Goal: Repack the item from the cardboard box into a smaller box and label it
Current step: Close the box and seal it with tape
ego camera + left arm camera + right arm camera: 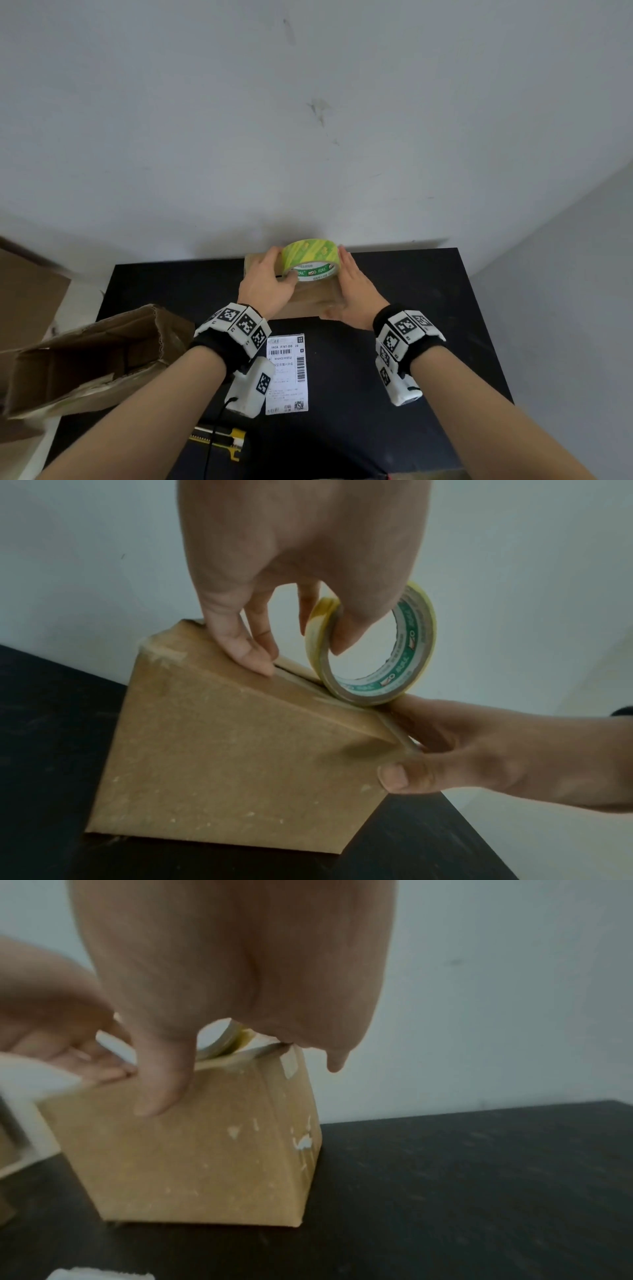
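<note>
Small box (301,301) sat at the table's (428,308) far edge with the tape roll (310,260) on top, label (287,373) in front of it, big box (85,359) off left, knife (219,440) nearest.

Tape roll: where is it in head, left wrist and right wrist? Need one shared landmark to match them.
Head: tape roll sits centre frame, standing on edge atop the small box, gripped by the left hand.
Left wrist: upper right of centre, on the box's top edge.
Right wrist: only a sliver behind the right hand.
Shared landmark: the small box's top seam.
</note>
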A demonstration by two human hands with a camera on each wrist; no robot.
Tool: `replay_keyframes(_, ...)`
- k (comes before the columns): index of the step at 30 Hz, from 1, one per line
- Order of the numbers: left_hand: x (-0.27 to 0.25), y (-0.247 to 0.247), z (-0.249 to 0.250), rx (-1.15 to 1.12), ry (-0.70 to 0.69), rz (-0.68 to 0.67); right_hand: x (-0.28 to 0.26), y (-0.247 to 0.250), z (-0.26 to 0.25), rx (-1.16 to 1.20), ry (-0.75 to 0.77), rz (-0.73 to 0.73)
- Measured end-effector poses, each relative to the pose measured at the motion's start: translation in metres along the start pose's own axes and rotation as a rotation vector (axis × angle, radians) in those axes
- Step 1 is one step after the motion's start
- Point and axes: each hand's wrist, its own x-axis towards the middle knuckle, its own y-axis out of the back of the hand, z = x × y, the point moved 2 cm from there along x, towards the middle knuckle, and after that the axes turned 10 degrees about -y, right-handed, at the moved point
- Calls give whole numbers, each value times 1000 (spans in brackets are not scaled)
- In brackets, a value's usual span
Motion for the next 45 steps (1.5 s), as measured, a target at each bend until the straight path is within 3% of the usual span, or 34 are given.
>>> replay_keyframes(6,7,6,-3,-124,-166,-32,-2,-6,-2,-224,-51,82)
replay_keyframes(13,14,33,-10,-277,-204,-76,-4,-4,-3,-312,-40,134)
replay_keyframes(18,18,65,-31,-199,-203,-160,-2,7,-11,-261,-18,137)
replay_keyframes(25,15,62,-34,-243,-201,-170,16,18,-30,-242,30,6)
replay_keyframes(35,19,79,-28,-178,-299,-284,18,22,-33,-297,68,11)
replay_keyframes(45,23,108,-32,-6,-279,-398,13,25,-32,-263,61,16)
